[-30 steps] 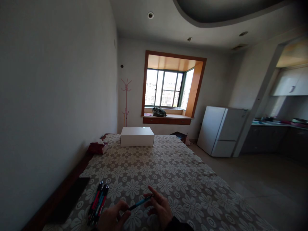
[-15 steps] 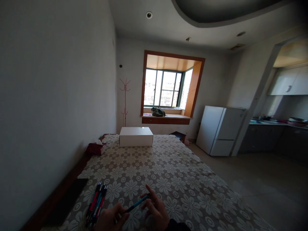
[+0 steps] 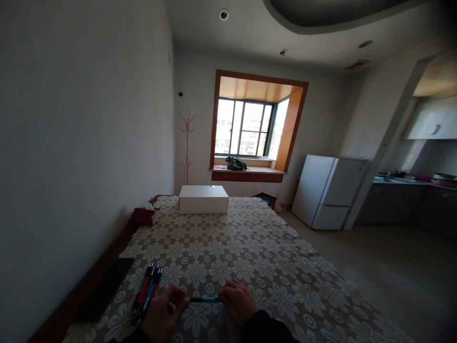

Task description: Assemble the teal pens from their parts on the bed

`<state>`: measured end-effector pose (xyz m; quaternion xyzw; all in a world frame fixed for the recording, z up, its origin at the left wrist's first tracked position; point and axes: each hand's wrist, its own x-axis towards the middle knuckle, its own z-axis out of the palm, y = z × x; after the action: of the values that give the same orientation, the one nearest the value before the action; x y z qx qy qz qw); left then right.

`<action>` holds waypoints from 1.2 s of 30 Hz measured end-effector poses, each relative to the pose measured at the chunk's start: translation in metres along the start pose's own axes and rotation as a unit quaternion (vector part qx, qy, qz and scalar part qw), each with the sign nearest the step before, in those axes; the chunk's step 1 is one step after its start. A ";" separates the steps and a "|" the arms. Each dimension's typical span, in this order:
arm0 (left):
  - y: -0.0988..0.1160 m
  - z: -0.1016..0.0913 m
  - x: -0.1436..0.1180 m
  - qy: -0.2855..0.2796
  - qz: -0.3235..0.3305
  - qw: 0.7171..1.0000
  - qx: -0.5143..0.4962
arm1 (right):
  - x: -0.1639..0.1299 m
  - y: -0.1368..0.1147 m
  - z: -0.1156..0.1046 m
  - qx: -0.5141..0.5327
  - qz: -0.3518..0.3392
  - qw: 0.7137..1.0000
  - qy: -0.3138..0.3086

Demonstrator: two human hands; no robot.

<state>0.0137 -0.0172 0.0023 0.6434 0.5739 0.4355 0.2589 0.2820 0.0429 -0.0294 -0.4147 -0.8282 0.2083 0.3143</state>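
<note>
A blue pen [image 3: 205, 299] with a dark end lies level between my two hands, just above the flowered tablecloth [image 3: 246, 247]. My left hand [image 3: 164, 309] pinches its dark end between thumb and fingers. The other end sits in the closed fingers of my right hand [image 3: 238, 300], which hide its tip. Close by on the left, several red, blue and black pens [image 3: 147, 291] lie in a loose bundle, their tops pointing away from me. Part of the bundle is hidden behind my left hand.
A flat black panel [image 3: 105, 288] lies along the table's left edge. At the far end stands a white box [image 3: 203, 200], with a dark red tissue pack [image 3: 144, 215] left of it. The wall runs along the left side. A white fridge [image 3: 326, 190] stands beyond the table.
My right hand has closed its fingers round the pen's end; before, its index finger was stretched out. The pen has turned from slanted to level. The view has shifted slightly.
</note>
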 end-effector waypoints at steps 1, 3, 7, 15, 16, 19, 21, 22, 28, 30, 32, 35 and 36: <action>0.000 -0.003 0.002 0.003 0.010 1.000 0.013 | 0.000 0.006 -0.010 -0.035 0.012 0.999 -0.009; 0.000 -0.011 0.006 0.011 0.036 0.997 0.062 | -0.001 0.019 -0.031 -0.085 0.066 0.994 -0.018; -0.002 -0.027 0.012 0.022 0.073 0.973 0.216 | -0.008 0.041 -0.068 -0.234 0.260 0.935 0.061; -0.003 -0.020 0.004 0.005 0.061 0.933 0.355 | -0.012 0.034 -0.065 -0.363 0.291 0.883 0.068; -0.003 -0.020 0.004 -0.008 0.063 0.936 0.346 | -0.012 0.032 -0.064 -0.358 0.290 0.885 0.070; -0.005 -0.021 0.007 -0.051 0.071 0.951 0.297 | -0.011 0.029 -0.061 -0.350 0.282 0.890 0.071; -0.007 -0.021 0.009 -0.075 0.077 0.959 0.263 | -0.010 0.029 -0.060 -0.351 0.275 0.893 0.066; -0.008 -0.021 0.009 -0.081 0.079 0.962 0.250 | -0.011 0.029 -0.059 -0.352 0.270 0.894 0.062; -0.017 -0.013 0.012 -0.099 0.085 0.960 0.249 | -0.010 0.036 -0.052 -0.330 0.232 0.910 0.100; -0.016 -0.013 0.012 -0.107 0.068 0.958 0.257 | -0.006 0.029 -0.056 -0.304 0.189 0.921 0.153; -0.014 -0.013 0.012 -0.112 0.058 0.959 0.255 | -0.001 0.010 -0.068 -0.265 0.109 0.933 0.219; -0.009 -0.013 0.010 -0.112 0.071 0.961 0.241 | 0.000 -0.033 -0.099 -0.184 -0.061 0.934 0.300; -0.007 -0.014 0.009 -0.110 0.075 0.963 0.236 | -0.002 -0.046 -0.110 -0.155 -0.101 0.928 0.325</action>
<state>-0.0020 -0.0092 0.0052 0.7715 0.5784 0.2325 0.1273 0.3335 0.0243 0.0770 -0.4174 -0.7401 -0.1015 0.5174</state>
